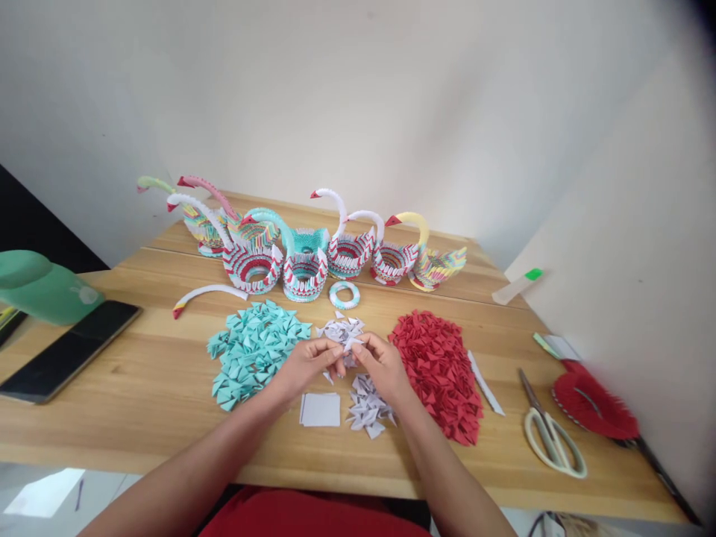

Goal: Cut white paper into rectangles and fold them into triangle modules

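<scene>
Both hands meet over the middle of the wooden table, fingers pinched on a small piece of folded white paper point(352, 344). My left hand point(314, 363) has its fingertips on the paper's left side; my right hand point(382, 363) grips its right side. Loose folded white pieces point(342, 328) lie just behind the hands, and another white pile point(369, 406) is in front of the right hand. A stack of white paper squares point(320, 409) sits near the table's front. Teal folded pieces point(257, 347) are heaped at the left, red ones point(436, 365) at the right.
Several paper swans point(305, 276) stand along the back, with a white-and-teal ring point(344, 294) before them. A loose white neck point(209, 292), a phone point(70, 350) and a green bottle point(50, 291) are at the left. Scissors point(551, 432) and a red fan-shaped object point(593, 405) lie at the right.
</scene>
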Demonstrator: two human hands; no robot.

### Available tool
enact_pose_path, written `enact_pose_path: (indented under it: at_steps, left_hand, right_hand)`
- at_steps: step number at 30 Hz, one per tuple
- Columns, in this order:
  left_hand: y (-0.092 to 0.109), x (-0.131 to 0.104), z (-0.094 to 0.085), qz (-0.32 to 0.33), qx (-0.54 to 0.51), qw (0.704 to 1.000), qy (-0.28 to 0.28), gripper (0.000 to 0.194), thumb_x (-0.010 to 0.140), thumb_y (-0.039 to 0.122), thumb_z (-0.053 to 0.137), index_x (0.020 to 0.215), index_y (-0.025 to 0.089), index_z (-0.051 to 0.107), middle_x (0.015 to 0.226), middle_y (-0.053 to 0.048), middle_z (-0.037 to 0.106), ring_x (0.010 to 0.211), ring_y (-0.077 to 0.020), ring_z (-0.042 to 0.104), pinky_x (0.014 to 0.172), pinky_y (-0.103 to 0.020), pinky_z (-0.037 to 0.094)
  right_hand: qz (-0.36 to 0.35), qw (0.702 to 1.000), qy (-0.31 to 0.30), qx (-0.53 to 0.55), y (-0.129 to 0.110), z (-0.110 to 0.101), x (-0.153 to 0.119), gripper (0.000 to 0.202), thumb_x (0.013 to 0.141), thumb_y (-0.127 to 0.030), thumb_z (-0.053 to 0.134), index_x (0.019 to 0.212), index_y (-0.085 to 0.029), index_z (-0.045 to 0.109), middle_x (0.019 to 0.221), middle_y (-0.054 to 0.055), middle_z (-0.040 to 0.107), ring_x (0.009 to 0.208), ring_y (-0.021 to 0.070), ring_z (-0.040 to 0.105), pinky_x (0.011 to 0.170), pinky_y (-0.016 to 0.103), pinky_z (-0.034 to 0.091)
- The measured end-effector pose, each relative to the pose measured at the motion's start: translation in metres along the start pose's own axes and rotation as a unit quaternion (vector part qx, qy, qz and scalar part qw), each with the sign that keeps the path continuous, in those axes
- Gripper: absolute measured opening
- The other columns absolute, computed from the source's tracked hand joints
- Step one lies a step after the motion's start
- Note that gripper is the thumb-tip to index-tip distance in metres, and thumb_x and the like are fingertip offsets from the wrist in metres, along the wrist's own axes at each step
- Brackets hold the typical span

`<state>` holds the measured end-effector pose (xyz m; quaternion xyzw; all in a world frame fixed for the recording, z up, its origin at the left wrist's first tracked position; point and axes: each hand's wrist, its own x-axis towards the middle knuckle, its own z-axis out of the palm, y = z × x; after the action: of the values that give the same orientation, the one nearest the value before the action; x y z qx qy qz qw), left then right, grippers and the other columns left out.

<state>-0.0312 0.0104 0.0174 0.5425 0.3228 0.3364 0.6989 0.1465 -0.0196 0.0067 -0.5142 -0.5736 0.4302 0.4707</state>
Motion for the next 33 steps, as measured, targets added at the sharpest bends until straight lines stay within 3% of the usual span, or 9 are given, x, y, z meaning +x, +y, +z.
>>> enact_pose_path:
  at_steps: [13,25,33]
  left_hand:
    - [-0.012,0.001,-0.005,-0.023,-0.088,0.995,-0.042,0.029,0.079,0.040,0.070,0.070,0.012,0.067,0.066,-0.003,0.066,0.059,-0.0108,0.054,0.063,-0.024,0.043]
    - [-0.006,0.001,-0.003,-0.084,-0.221,0.971,-0.047,0.029,0.069,0.036,0.081,0.073,0.011,0.067,0.061,-0.002,0.065,0.053,-0.0087,0.053,0.057,-0.021,0.040]
    - [-0.006,0.000,-0.003,-0.095,-0.262,0.959,-0.049,0.031,0.064,0.035,0.085,0.078,0.011,0.069,0.057,-0.001,0.064,0.052,-0.0087,0.053,0.057,-0.020,0.039]
  right_hand:
    - [-0.074,0.992,0.040,-0.098,-0.001,0.001,-0.004,0.015,0.090,-0.031,0.057,0.082,-0.020,0.064,0.074,0.000,0.066,0.070,0.0159,0.061,0.065,0.024,0.045]
    - [-0.272,0.937,0.051,-0.212,-0.007,0.000,-0.003,0.011,0.092,-0.019,0.055,0.088,-0.021,0.065,0.076,0.002,0.064,0.071,0.0163,0.059,0.066,0.027,0.044]
    - [-0.325,0.915,0.053,-0.234,-0.004,-0.003,-0.002,0.014,0.092,-0.015,0.054,0.094,-0.023,0.066,0.077,0.003,0.065,0.072,0.0179,0.060,0.065,0.030,0.047]
